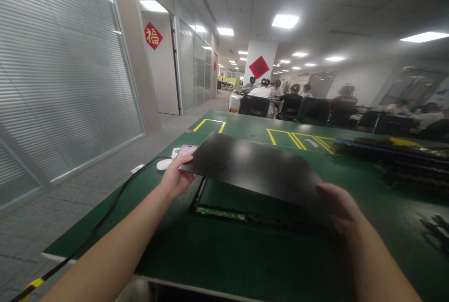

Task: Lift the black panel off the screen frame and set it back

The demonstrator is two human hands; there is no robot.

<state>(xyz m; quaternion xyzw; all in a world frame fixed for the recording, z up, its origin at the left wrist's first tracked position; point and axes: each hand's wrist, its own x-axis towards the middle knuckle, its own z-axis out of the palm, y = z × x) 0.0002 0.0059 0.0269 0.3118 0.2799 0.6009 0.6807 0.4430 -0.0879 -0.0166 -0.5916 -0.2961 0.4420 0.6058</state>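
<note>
A thin black rectangular panel (256, 164), which looks like a display panel, is held above the table, slightly tilted. My left hand (177, 175) is closed on its left edge, thumb on top. On the right edge, my right hand (342, 206) grips the same panel; motion blurs it a little. Under the panel lies a black frame (199, 194) with a green circuit board strip (220, 213) along its near side. The panel covers much of that frame.
The green table (252, 260) carries yellow tape outlines. Beside my left hand lie a white mouse (163, 165) and a phone (187, 151). A black cable (115, 206) runs along the left edge. Stacked dark parts (414, 166) stand right. People sit beyond black chairs (255, 106).
</note>
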